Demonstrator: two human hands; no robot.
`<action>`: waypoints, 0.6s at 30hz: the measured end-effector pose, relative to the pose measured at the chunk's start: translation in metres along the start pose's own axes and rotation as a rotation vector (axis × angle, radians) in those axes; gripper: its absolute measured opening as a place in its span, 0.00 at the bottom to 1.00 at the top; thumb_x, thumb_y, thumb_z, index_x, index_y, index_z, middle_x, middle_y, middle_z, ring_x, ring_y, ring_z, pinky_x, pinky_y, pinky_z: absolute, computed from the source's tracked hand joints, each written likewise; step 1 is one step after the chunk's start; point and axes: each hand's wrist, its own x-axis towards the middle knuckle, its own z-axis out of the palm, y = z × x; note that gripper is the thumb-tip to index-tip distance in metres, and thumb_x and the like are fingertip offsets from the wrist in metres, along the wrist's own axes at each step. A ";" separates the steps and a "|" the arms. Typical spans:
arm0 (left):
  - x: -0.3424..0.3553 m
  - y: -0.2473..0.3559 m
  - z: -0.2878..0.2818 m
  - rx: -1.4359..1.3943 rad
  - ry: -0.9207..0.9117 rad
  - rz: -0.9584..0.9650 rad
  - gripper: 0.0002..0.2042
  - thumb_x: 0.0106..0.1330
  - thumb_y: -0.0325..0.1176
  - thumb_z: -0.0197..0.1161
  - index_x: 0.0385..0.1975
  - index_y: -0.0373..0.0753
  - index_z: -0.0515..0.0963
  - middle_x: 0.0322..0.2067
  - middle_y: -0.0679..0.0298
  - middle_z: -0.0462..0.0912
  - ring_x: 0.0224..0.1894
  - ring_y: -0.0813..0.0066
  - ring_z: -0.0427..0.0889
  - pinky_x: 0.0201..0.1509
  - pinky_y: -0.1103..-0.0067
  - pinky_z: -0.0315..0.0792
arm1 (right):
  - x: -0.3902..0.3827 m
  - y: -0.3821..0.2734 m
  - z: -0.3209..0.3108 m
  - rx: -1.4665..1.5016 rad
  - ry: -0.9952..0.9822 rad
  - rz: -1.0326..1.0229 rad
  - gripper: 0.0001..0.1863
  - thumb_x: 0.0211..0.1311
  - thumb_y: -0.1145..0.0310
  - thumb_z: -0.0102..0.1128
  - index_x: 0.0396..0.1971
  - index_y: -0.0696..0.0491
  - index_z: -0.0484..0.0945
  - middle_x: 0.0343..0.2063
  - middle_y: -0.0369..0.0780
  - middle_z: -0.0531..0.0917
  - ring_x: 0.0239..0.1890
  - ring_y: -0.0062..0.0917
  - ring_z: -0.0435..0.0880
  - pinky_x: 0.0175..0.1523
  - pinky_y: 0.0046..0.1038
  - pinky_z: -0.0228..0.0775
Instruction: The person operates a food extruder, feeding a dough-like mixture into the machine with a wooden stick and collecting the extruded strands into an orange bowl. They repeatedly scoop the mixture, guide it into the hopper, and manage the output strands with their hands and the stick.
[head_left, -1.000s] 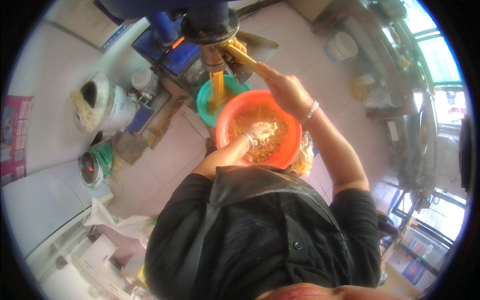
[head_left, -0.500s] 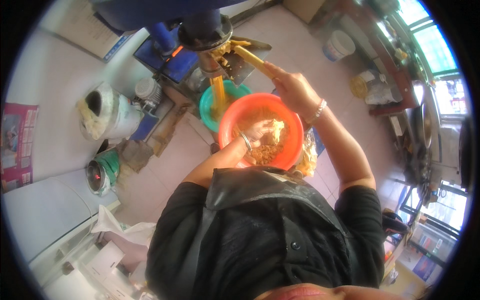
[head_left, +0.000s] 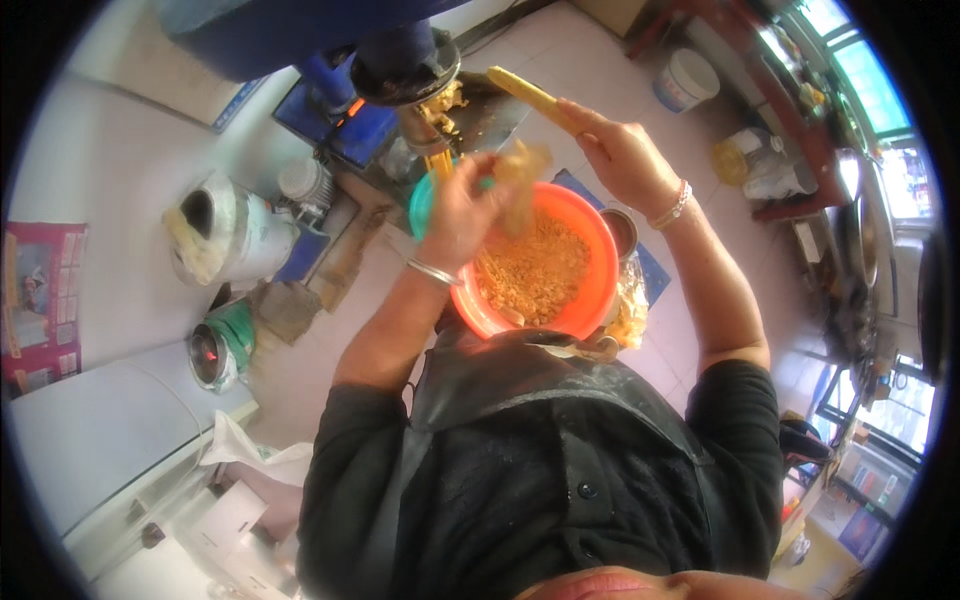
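Left hand point(head_left: 455, 215) lifts a clump of yellow dough point(head_left: 520, 180) from the orange bowl point(head_left: 590, 290) held against the apron; right hand point(head_left: 625, 155) grips a stick point(head_left: 535, 98) by the blue grinder point(head_left: 405, 70); best feed small clumps, fingers clear of the hopper.

An orange bowl point(head_left: 585, 265) of yellow crumbs point(head_left: 535, 270), a teal bowl point(head_left: 422, 205), a blue machine point(head_left: 340, 110), a black apron point(head_left: 540, 450).

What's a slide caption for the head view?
Left hand lifts yellow dough from orange bowl; right hand grips stick.
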 end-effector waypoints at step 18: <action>0.054 -0.027 0.011 1.640 0.166 0.510 0.39 0.58 0.47 0.68 0.58 0.20 0.62 0.63 0.40 0.64 0.68 0.44 0.59 0.71 0.60 0.55 | -0.001 0.003 0.015 -0.151 -0.138 0.008 0.29 0.63 0.74 0.51 0.65 0.44 0.66 0.25 0.47 0.82 0.24 0.41 0.82 0.32 0.40 0.73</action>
